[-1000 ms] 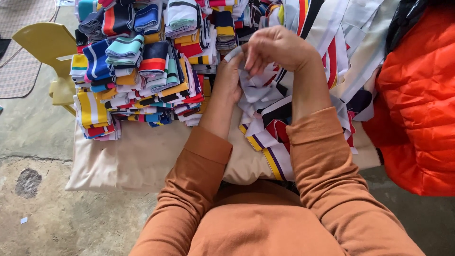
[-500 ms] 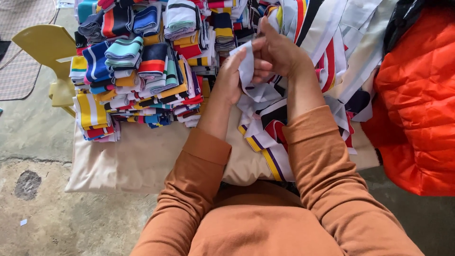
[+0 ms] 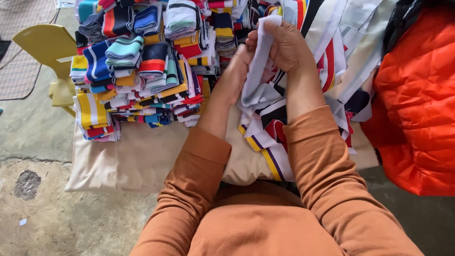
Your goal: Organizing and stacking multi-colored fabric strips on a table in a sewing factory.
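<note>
White ribbed knit fabric strip (image 3: 258, 71) hangs upright between both hands, raised above the far middle of the cloth-covered table. Right hand (image 3: 286, 47) is curled round the strip's top end, its fingers closed tight and pinching the fabric, the forearm in a rust-orange sleeve (image 3: 327, 175) rising steeply from the near edge. Left hand (image 3: 234, 76) sits just beside it, left of the strip and blurred; its fingers seem pressed against the fabric, though how far they close I cannot tell. Folded striped knit bands (image 3: 137, 66) are stacked in a many-coloured heap on the far left of the beige tablecloth (image 3: 137, 161). Loose striped bands (image 3: 265, 137) lie under the forearms. An orange padded jacket (image 3: 417, 104) fills the right, a yellow plastic chair (image 3: 45, 47) stands far left on the concrete floor (image 3: 38, 213).
</note>
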